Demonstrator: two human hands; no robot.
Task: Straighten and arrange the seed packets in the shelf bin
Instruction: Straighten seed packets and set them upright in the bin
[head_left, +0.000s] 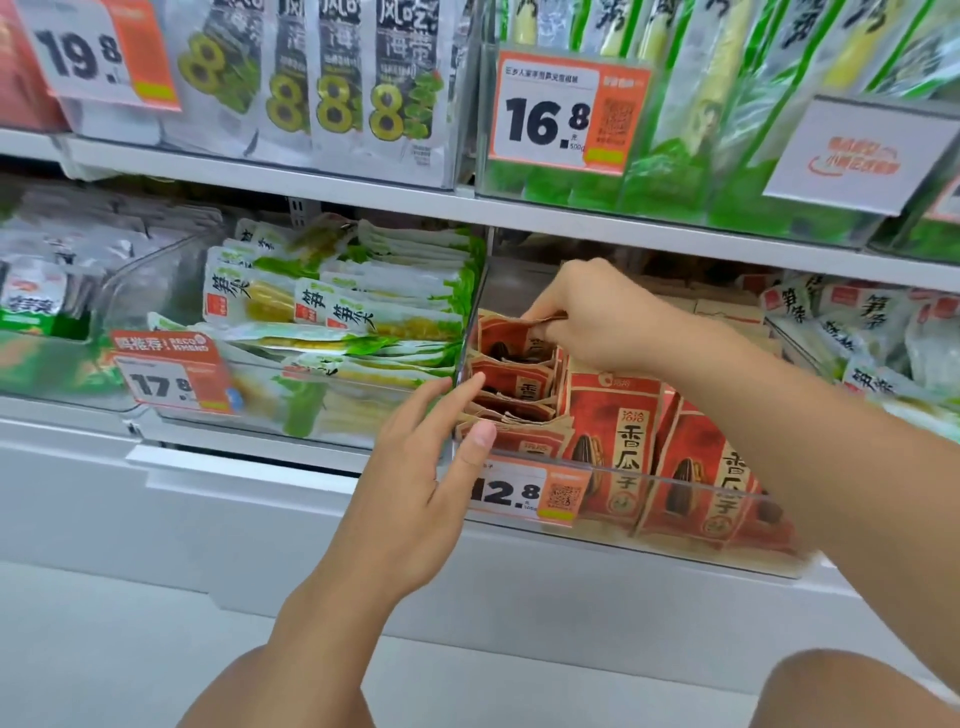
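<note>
Red-and-brown sunflower seed packets stand in a clear plastic shelf bin on the lower shelf. At the bin's left end a row of packets stands one behind the other, tops up. My right hand reaches over that row and pinches the top edge of the rearmost packet. Straight fingers of my left hand touch the bin's front left corner, the thumb against the front packet. Two larger packets lean against the bin's front wall to the right.
A 12.8 price tag hangs on the bin's front. Left of it, a clear bin holds green-and-white bamboo shoot packets with a 17.8 tag. More green packets lie to the right. The upper shelf overhangs the bins.
</note>
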